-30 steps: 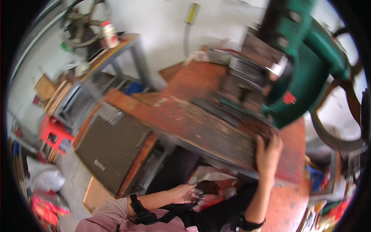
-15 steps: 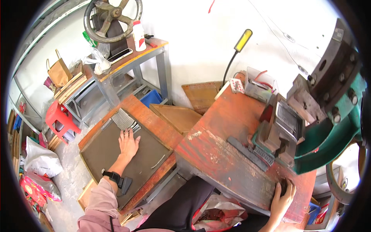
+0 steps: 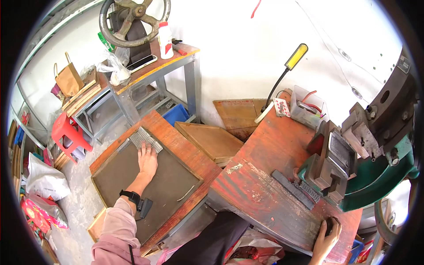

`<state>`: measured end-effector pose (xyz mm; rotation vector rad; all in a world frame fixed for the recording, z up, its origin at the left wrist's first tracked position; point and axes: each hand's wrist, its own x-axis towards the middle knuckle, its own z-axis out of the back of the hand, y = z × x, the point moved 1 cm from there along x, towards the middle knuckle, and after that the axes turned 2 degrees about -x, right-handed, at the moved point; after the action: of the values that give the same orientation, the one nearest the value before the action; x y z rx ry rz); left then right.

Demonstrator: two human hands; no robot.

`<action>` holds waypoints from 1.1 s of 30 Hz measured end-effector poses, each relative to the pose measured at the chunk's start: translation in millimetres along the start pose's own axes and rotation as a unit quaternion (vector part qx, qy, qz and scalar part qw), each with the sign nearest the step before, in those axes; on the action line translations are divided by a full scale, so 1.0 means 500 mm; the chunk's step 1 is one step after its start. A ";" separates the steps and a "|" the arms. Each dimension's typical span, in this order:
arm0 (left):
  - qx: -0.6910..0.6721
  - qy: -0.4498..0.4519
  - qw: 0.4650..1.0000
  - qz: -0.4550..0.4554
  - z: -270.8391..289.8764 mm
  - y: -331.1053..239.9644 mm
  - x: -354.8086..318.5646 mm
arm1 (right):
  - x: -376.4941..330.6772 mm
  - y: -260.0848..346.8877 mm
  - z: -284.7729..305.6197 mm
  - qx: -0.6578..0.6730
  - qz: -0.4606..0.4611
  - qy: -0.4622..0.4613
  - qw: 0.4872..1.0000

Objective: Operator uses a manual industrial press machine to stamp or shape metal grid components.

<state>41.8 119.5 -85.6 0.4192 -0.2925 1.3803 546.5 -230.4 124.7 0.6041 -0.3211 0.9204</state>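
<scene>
My left hand (image 3: 148, 161) reaches over a shallow dark tray (image 3: 168, 190) with a thin wooden rim. Its fingers lie stretched out on a block of thin grey ribbed strips (image 3: 140, 138) at the tray's far end, touching their near side. One pale loose strip (image 3: 186, 193) rests near the tray's right rim. At the front right of the red worktable (image 3: 247, 176), my right hand (image 3: 327, 238) is closed around a dark rounded piece (image 3: 329, 225), mostly covered by the fingers.
Beyond my right hand stands a green press (image 3: 375, 190) with a metal die block (image 3: 340, 154). Dark bars (image 3: 291, 189) lie before it. A clear bin (image 3: 307, 106) and a yellow-headed lamp (image 3: 297, 56) are at the back. A red stool (image 3: 70, 134) stands left.
My left hand has slid farther up the tray onto the grey strips, whose fanned-out ends now look more even. My right hand stays on the dark piece. The whole view has shifted slightly.
</scene>
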 end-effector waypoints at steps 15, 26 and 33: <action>-0.019 0.208 0.974 0.085 0.035 0.006 0.065 | 0.003 0.019 0.012 -0.002 0.001 -0.028 1.000; -0.146 0.186 0.965 -0.112 0.136 -0.065 -0.192 | -0.005 0.001 0.004 0.020 -0.009 -0.063 0.998; -0.160 0.104 0.977 -0.098 0.109 -0.055 -0.195 | -0.011 -0.008 0.009 0.041 0.013 -0.078 0.996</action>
<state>54.7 5.3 -82.9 0.0331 -0.2870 1.1466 546.6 -238.5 123.9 0.7514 -0.4344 0.9172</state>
